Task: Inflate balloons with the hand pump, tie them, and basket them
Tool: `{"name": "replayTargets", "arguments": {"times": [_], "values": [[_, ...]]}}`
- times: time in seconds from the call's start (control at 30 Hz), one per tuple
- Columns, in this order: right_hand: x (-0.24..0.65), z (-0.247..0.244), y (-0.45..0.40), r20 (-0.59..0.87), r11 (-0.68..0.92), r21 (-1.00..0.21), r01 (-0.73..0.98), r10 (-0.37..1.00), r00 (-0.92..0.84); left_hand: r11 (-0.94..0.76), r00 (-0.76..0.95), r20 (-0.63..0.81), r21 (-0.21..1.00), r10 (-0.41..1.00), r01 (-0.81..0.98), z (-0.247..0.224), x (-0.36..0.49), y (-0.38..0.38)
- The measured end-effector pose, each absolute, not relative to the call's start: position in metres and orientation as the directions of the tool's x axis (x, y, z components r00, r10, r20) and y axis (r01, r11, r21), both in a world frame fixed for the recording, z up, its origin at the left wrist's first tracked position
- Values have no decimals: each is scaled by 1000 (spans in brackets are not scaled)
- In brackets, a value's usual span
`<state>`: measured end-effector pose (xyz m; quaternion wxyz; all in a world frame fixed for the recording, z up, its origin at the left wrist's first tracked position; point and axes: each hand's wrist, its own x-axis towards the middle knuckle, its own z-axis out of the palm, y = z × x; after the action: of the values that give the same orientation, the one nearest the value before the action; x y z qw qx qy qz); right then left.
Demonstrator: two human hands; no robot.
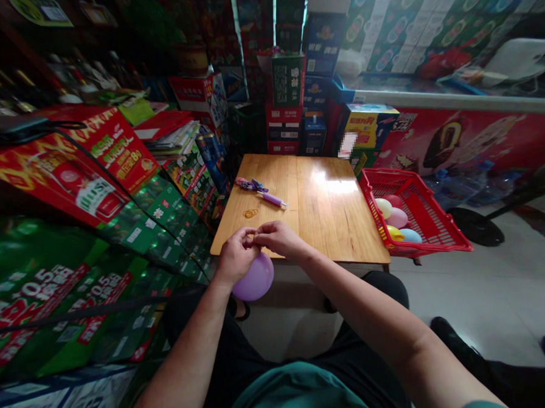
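While left hand [238, 252] and right hand [275, 237] pinch the purple balloon [255, 279], seemingly by its neck, slackening could release air.

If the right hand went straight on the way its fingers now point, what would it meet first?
Probably the left hand: the right hand points its fingers left, towards it, just above the balloon. Whether they already touch is unclear.

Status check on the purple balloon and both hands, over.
Left hand, right hand pinched together atop purple balloon. Balloon inflated, hanging below the fingers. Purple hand pump on wooden table, clear of both hands.
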<state>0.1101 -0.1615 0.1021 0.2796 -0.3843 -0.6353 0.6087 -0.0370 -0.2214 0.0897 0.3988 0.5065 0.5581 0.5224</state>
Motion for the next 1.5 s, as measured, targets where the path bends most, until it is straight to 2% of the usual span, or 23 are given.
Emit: {"name": "replayTargets", "arguments": {"times": [0.07, 0.13, 0.2, 0.27, 0.4, 0.47, 0.57, 0.67, 0.77, 0.87, 1.03, 1.17, 1.5], "values": [[111, 106, -165, -36, 77, -982, 171, 817, -575, -53, -123, 77, 980, 989, 191, 88, -39, -219], [112, 109, -169, -17, 100, -981, 164, 806, -592, -39, -74, 55, 980, 996, 194, 85, -41, -218], [114, 109, -173, -63, 2, -994, 113, 823, -564, -15, -68, 22, 995, 997, 96, 82, -42, -217], [116, 106, -174, -149, -181, -983, -14, 847, -510, 6, -120, -13, 999, 993, -54, 79, -42, -218], [123, 98, -172, -316, -501, -816, -287, 803, -505, 30, -192, -84, 963, 978, -266, 75, -42, -221], [126, 95, -171, -335, -567, -751, -339, 770, -543, 58, -182, -130, 932, 975, -357, 74, -43, -222], [128, 91, -171, -320, -544, -785, -296, 765, -559, 90, -190, -191, 892, 963, -442, 72, -43, -222], [127, 88, -170, -378, -538, -829, -154, 741, -555, 68, -208, -161, 917, 965, -393, 70, -41, -222], [124, 85, -165, -476, -596, -800, -67, 699, -534, 12, -197, -53, 978, 979, -207, 70, -36, -223], [122, 84, -158, -515, -623, -781, -31, 671, -533, -28, -113, 19, 997, 993, -74, 70, -33, -223], [123, 87, -154, -536, -655, -756, -26, 641, -549, -64, -39, 64, 998, 997, 6, 70, -35, -223], [126, 88, -156, -522, -659, -751, -48, 636, -569, -76, 14, 76, 997, 997, 10, 73, -37, -225], [131, 82, -159, -479, -631, -772, -73, 654, -586, -57, 10, 57, 998, 998, -37, 69, -38, -224]]}}
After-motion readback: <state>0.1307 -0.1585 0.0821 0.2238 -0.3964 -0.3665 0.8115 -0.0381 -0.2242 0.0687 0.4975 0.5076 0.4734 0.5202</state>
